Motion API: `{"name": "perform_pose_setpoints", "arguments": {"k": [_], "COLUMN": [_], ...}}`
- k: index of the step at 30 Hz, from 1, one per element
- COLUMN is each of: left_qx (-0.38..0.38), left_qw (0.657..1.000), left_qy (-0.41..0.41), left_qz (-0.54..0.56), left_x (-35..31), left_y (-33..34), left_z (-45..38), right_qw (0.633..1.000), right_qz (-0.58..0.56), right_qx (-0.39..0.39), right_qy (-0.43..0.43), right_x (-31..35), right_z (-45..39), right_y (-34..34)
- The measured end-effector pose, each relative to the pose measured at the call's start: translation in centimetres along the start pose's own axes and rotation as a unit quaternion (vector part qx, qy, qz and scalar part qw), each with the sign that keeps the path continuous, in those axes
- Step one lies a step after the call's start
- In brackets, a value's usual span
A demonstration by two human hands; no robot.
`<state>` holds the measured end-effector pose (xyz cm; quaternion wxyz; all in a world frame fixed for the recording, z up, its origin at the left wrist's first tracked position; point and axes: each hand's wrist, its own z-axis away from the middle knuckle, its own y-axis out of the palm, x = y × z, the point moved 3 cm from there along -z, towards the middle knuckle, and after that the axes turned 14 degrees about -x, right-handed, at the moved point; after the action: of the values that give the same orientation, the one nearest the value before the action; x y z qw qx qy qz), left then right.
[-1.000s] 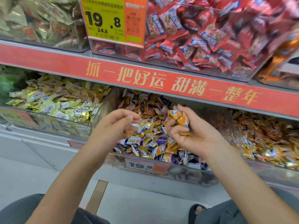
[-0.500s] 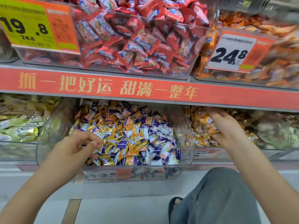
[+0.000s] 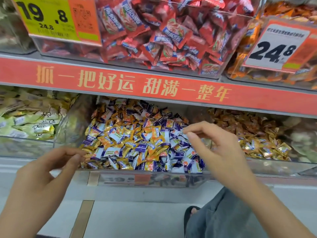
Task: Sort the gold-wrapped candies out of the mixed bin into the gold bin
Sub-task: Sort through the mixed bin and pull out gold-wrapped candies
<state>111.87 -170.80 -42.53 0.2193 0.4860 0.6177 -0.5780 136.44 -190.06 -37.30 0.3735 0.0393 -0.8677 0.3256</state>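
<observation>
Right hand [image 3: 217, 145] is back from the gold bin [image 3: 267, 167], now over the mixed bin [image 3: 154, 179], fingers loosely curled, holding nothing. Left hand [image 3: 46, 170] stays at the mixed bin's front-left corner, thumb and forefinger nearly touching a gold candy [image 3: 85, 154]; no grip visible.

Shelf-edge banner [image 3: 154, 86]: 抓一把好运 甜满一整年
Yellow price tag [image 3: 51, 18], above banner's left end: 19.8, 24.8 beneath
White price tag [image 3: 276, 48], above banner's right end: 24.8
Pale-gold wrapper [image 3: 41, 127], below banner's left end: Dove
</observation>
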Motion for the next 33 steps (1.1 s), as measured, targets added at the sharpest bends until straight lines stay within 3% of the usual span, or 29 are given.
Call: {"name": "perform_pose_setpoints", "arguments": {"k": [4,7,10,12,15,23,25,29,33], "left_qx": [-0.039,-0.042,-0.056,-0.064,-0.065,-0.065,-0.062,-0.054,-0.057], "left_qw": [0.999,0.999,0.998,0.997,0.996,0.996,0.997,0.997,0.998], "left_qy": [0.013,0.023,0.010,0.013,0.006,-0.001,-0.005,-0.008,-0.010], "left_qz": [0.016,0.002,0.017,0.028,0.053,0.058,0.056,0.054,0.036], "left_x": [-0.5,0.1,0.5,0.5,0.5,0.9,0.8,0.6,0.8], "left_y": [-0.8,-1.1,-1.5,-1.6,-1.7,-2.5,-2.5,-2.5,-2.2], "left_z": [0.0,0.1,-0.1,-0.1,0.0,-0.1,-0.1,0.0,-0.1], "right_qw": [0.979,0.938,0.889,0.866,0.856,0.912,0.886,0.795,0.786], "right_qz": [-0.039,-0.014,0.061,0.124,0.165,0.060,0.053,0.155,0.183], "right_qx": [0.199,0.333,0.413,0.431,0.448,0.389,0.438,0.566,0.561], "right_qy": [-0.038,-0.097,-0.190,-0.222,-0.198,-0.118,-0.145,-0.154,-0.183], "right_x": [2.3,4.7,6.3,6.4,5.6,6.2,7.2,7.5,6.6], "right_z": [-1.7,-3.0,-3.7,-4.2,-4.9,-7.4,-6.1,-3.4,-2.6], "right_y": [8.5,14.2,18.4,20.4,22.0,19.6,20.6,22.9,23.5]}}
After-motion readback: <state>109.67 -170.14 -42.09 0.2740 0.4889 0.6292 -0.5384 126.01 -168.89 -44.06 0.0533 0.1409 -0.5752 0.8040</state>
